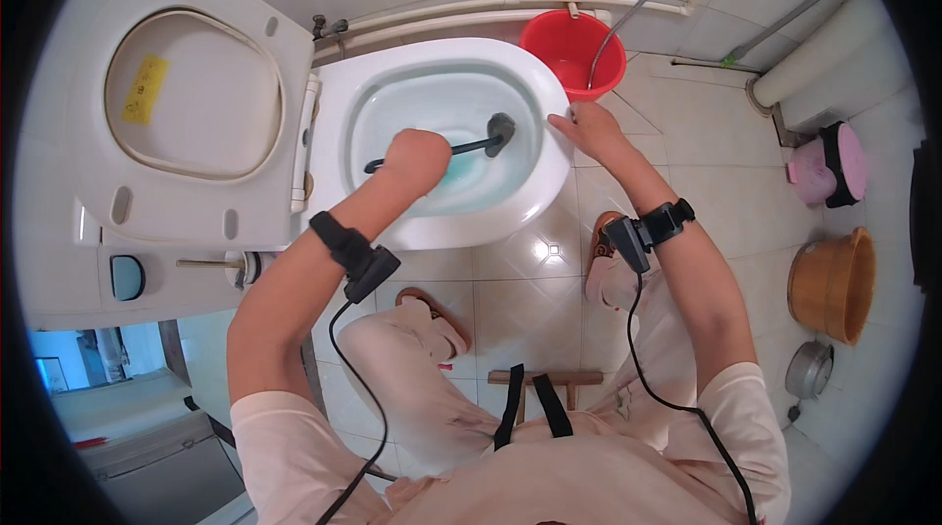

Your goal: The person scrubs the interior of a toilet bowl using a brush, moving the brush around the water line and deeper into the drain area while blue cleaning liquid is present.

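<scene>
Left hand [417,162] clenched the slim black-handled brush [475,146] inside the white ceramic toilet bowl [432,51]; its axis ran left-to-right, dark head [501,134] toward the right hand [595,129], half-curled at the rim [554,167], grip unclear.

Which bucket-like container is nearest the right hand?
The red bucket, just beyond the right hand, beside the toilet; the pink container and brown tub sit farther off, along the right wall.

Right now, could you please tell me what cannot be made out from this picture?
Head view: middle of the brush handle, hidden inside the left hand.
Head view: markings on the yellow label, too small to read.
Head view: dark object at far right, cut off by the picture's rim.
</scene>
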